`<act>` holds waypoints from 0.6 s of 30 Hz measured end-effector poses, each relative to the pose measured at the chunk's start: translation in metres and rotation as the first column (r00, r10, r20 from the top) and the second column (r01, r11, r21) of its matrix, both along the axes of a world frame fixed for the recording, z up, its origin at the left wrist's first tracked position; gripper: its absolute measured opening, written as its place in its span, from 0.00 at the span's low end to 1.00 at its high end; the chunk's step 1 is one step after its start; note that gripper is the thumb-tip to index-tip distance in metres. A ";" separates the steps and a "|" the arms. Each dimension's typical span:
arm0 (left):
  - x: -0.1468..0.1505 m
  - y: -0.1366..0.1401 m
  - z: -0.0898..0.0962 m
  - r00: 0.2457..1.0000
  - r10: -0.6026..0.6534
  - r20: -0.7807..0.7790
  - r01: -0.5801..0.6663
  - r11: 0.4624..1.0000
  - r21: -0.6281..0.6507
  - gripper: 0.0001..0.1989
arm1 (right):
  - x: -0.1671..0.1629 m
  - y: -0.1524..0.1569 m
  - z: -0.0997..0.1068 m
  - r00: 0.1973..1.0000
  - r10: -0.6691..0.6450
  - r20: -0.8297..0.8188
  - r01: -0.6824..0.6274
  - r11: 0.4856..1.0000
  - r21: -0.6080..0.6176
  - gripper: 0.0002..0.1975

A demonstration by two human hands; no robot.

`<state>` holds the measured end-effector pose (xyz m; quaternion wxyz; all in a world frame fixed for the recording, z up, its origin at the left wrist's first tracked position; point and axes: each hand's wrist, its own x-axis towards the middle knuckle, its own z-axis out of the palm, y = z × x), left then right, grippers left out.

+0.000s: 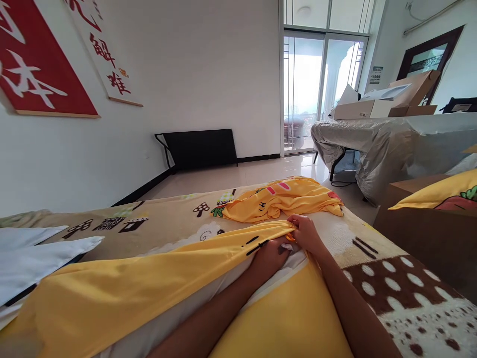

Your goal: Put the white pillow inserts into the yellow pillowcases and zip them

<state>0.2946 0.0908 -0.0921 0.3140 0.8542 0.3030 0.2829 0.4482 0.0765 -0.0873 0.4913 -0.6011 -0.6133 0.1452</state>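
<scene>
A yellow pillowcase lies spread across the near side of the bed, with its opening parted. Inside the opening shows a white pillow. My left hand reaches into the opening, under the upper yellow layer, fingers closed on a bit of white fabric at the pillow's corner. Close beside it, my right hand pinches the far corner of the pillowcase from outside. The left fingertips are partly hidden by cloth. Just beyond both hands, another yellow printed cover lies crumpled on the patterned blanket.
White pillows lie at the left. A cardboard box at the right carries a yellow printed cushion. Behind stand a plastic-draped table with open boxes, and a black folded panel against the wall.
</scene>
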 end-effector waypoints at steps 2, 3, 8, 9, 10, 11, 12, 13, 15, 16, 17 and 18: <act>0.000 0.000 0.001 1.000 0.024 0.006 -0.025 0.999 0.024 0.12 | 0.000 0.001 -0.001 1.000 0.006 -0.005 -0.006 1.000 0.001 0.12; 0.000 0.001 0.001 0.999 0.035 0.011 -0.035 0.999 0.031 0.12 | 0.000 0.001 -0.001 1.000 0.004 -0.008 -0.004 1.000 0.003 0.11; -0.003 0.005 0.000 1.000 0.028 0.012 -0.028 0.999 0.040 0.09 | -0.002 -0.001 0.001 1.000 0.000 -0.017 0.001 1.000 0.018 0.11; -0.003 0.004 0.000 1.000 0.013 0.003 -0.013 0.999 0.040 0.08 | -0.002 -0.001 0.002 1.000 0.002 -0.020 -0.002 1.000 0.018 0.11; -0.004 0.004 0.000 1.000 -0.005 -0.006 0.005 0.999 0.037 0.07 | -0.002 -0.002 0.002 1.000 0.003 -0.024 -0.003 1.000 0.016 0.10; -0.004 0.002 0.000 0.999 -0.023 -0.026 0.024 0.999 0.049 0.06 | -0.002 -0.002 0.003 1.000 0.005 -0.025 -0.005 1.000 0.013 0.10; -0.004 0.001 0.001 0.998 -0.038 -0.055 0.042 0.996 0.073 0.06 | -0.002 -0.002 0.003 1.000 0.008 -0.026 -0.008 1.000 0.013 0.10; -0.004 -0.001 0.002 0.995 -0.049 -0.090 0.058 0.993 0.104 0.07 | -0.002 -0.002 0.003 1.000 0.011 -0.028 -0.011 1.000 0.015 0.11; -0.002 -0.004 0.004 0.986 -0.049 -0.160 0.078 0.981 0.178 0.09 | -0.001 -0.002 0.003 0.999 0.021 -0.045 -0.020 1.000 0.018 0.11; -0.001 -0.005 0.004 0.983 -0.045 -0.179 0.081 0.976 0.203 0.10 | -0.001 -0.001 0.002 0.998 0.031 -0.063 -0.030 0.999 0.018 0.12; 0.001 -0.005 0.005 0.982 -0.045 -0.182 0.082 0.976 0.203 0.10 | -0.001 -0.001 0.001 0.995 0.046 -0.089 -0.045 0.999 0.016 0.12; 0.003 -0.005 0.005 0.984 -0.055 -0.169 0.085 0.981 0.172 0.09 | -0.001 0.000 0.000 0.990 0.066 -0.121 -0.065 0.998 0.013 0.12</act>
